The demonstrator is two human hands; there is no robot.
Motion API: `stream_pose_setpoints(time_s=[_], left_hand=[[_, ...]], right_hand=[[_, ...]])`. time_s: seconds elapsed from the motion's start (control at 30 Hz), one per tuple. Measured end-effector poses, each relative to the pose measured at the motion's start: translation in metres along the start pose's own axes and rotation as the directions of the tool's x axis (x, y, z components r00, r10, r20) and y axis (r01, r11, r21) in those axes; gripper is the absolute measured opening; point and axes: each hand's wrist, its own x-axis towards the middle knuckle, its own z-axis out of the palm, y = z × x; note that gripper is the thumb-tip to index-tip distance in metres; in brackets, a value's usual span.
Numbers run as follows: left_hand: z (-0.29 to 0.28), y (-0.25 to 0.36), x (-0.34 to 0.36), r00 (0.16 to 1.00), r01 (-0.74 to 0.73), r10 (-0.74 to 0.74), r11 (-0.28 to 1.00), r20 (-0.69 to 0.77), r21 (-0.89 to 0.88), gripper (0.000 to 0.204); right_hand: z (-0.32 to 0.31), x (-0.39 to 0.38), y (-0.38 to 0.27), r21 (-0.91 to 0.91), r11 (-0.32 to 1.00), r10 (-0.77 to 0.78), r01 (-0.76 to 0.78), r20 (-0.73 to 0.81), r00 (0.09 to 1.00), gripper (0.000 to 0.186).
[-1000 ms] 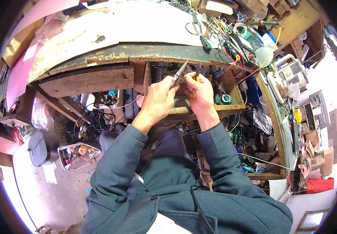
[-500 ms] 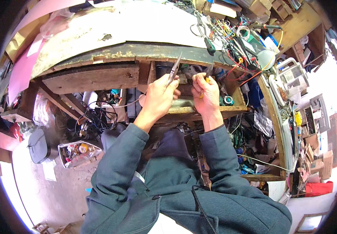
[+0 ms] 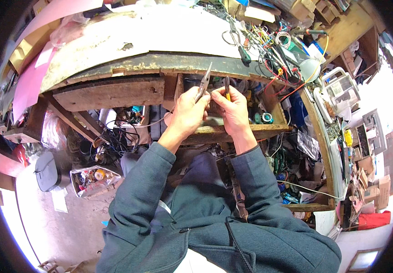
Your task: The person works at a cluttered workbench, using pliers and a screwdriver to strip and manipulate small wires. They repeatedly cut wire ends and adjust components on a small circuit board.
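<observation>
My left hand (image 3: 186,111) is closed around long-nose pliers (image 3: 204,84), whose pointed metal jaws stick up past the fist toward the bench edge. Beside it, a little to the right, my right hand (image 3: 234,109) grips a small yellow-handled tool with a dark head (image 3: 227,88); its exact kind is hard to make out. The two hands are close together over the pulled-out wooden drawer (image 3: 233,132). A thin pale cable (image 3: 153,123) runs in from the left toward my left wrist. Whether anything fine spans the fingertips cannot be seen.
The white-topped bench (image 3: 160,34) lies beyond my hands. At its right are tangled test leads (image 3: 274,43) and a green-handled tool (image 3: 245,57). Below left, a box of small parts (image 3: 95,179) stands on the floor beside a dark bin (image 3: 52,170). A cluttered wooden tray (image 3: 308,207) is at right.
My right hand has turned, and the yellow-handled tool now points upward with its dark head showing. The left hand keeps the pliers in nearly the same place.
</observation>
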Motion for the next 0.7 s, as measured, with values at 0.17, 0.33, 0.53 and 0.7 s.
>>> stream_pose_setpoints(time_s=[0.17, 0.33, 0.53, 0.7], left_hand=[[-0.004, -0.01, 0.006, 0.985, -0.163, 0.173, 0.961, -0.024, 0.225, 0.012], [-0.001, -0.008, 0.003, 0.977, -0.198, 0.213, 0.94, -0.026, 0.279, 0.015], [0.007, -0.004, 0.002, 0.97, -0.225, 0.242, 0.932, -0.024, 0.285, 0.014], [0.003, -0.005, 0.001, 0.97, -0.221, 0.241, 0.93, -0.034, 0.295, 0.015]], right_hand=[[0.005, -0.001, 0.002, -0.071, 0.996, -0.059, 0.058, -0.008, 0.998, 0.006], [0.001, 0.001, 0.006, -0.079, 0.994, -0.078, 0.077, -0.004, 0.997, 0.005], [-0.004, 0.002, 0.006, 0.085, 0.996, 0.001, 0.001, -0.02, 1.0, 0.004], [0.0, 0.001, 0.005, 0.152, 0.988, 0.023, -0.019, -0.025, 0.999, 0.004]])
